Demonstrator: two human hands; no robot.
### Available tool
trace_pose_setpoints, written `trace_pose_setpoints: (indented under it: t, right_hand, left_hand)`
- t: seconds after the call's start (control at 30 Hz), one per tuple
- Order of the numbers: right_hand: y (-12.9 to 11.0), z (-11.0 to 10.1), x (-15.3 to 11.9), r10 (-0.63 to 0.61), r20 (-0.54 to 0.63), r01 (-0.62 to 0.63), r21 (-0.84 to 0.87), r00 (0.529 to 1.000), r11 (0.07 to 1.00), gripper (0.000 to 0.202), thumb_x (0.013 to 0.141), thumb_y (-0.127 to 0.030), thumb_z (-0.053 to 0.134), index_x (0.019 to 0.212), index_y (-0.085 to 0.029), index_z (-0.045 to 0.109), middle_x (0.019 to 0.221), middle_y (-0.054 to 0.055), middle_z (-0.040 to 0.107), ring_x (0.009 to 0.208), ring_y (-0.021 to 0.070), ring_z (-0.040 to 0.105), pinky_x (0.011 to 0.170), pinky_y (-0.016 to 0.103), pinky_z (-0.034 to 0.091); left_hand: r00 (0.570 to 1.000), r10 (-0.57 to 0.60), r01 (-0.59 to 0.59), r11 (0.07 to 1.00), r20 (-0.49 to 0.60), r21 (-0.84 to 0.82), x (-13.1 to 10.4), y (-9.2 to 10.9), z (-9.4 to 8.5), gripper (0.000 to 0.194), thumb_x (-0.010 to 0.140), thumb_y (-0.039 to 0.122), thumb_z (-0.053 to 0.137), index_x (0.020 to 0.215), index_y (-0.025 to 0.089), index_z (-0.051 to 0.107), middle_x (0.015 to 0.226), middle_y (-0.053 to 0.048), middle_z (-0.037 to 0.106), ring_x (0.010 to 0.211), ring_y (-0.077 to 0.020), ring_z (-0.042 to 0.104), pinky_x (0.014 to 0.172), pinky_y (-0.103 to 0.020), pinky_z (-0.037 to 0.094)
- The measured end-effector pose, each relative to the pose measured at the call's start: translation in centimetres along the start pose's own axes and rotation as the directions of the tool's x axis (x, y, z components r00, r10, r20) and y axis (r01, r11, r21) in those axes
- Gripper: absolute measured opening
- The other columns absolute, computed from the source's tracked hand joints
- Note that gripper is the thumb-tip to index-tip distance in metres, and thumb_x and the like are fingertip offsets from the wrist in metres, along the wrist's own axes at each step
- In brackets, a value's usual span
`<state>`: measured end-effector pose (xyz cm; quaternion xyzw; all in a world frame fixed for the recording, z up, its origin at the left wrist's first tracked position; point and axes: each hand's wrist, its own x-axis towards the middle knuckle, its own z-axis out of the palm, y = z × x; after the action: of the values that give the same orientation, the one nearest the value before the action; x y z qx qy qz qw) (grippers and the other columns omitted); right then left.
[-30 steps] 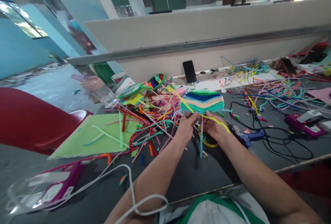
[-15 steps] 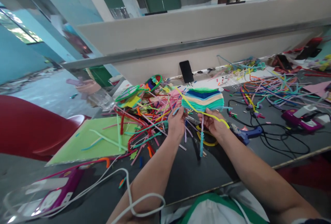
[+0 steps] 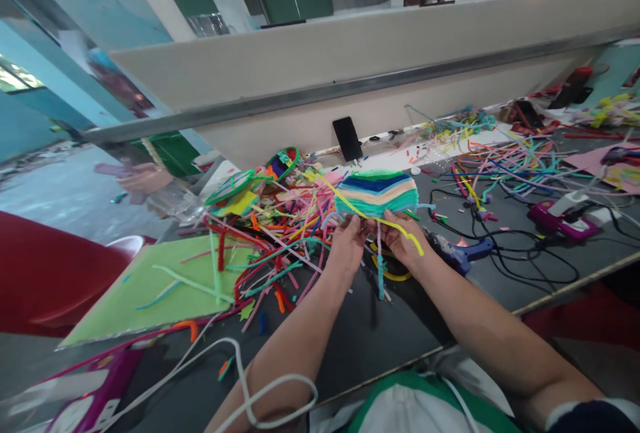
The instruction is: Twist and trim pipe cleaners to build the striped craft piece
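Note:
A striped panel of pipe cleaners point(image 3: 377, 194), in green, blue, cream and teal, is held up over the dark table. Across its front slants a long yellow pipe cleaner point(image 3: 343, 195), whose lower end lies over my right hand point(image 3: 403, 241). That hand is closed on the panel's lower edge, thumb up. My left hand point(image 3: 349, 243) is closed at the lower left edge, fingertips close to the right ones; exactly what they pinch is partly hidden. A lilac and teal pipe cleaner point(image 3: 381, 269) hangs down between both hands.
Loose pipe cleaners point(image 3: 280, 246) heap up left of my hands, beside a green sheet point(image 3: 165, 286). To the right lie a blue glue gun point(image 3: 470, 254), black cables and a purple power strip point(image 3: 565, 219). A phone point(image 3: 347, 139) leans against the partition behind.
My left hand has moved in toward the right one along the panel's lower edge. The view has turned slightly right, shifting the scene left.

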<state>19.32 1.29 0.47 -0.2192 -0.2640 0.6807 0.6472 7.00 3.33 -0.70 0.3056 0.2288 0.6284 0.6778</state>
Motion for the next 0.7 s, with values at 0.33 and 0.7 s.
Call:
trace_pose_setpoints:
  t: [0.33, 0.7]
  right_hand:
    - [0.4, 0.6, -0.4, 0.026, -0.045, -0.031, -0.119, 0.999, 0.992, 0.023, 0.066, -0.035, 0.077, 0.078, -0.019, 0.067, 0.075, 0.001, 0.072, 0.080, 0.0196, 0.067, 0.073, 0.030, 0.051]
    - [-0.2, 1.2, -0.5, -0.076, 0.047, 0.080, -0.108, 0.996, 0.991, 0.019, 0.061, -0.019, 0.070, 0.080, -0.020, 0.067, 0.085, 0.001, 0.072, 0.082, 0.0170, 0.066, 0.072, 0.026, 0.051]
  left_hand:
    - [0.998, 0.042, -0.049, 0.990, 0.053, 0.133, -1.4, -0.8, 1.6, 0.019, 0.067, 0.017, 0.076, 0.085, 0.016, 0.072, 0.093, -0.005, 0.073, 0.098, -0.0188, 0.065, 0.098, -0.033, 0.042]
    - [0.990, 0.100, -0.088, 0.989, -0.097, 0.119, -1.0, -0.1, 2.1, 0.017, 0.061, 0.021, 0.079, 0.073, 0.016, 0.068, 0.078, -0.001, 0.071, 0.082, -0.0144, 0.066, 0.088, -0.029, 0.046]
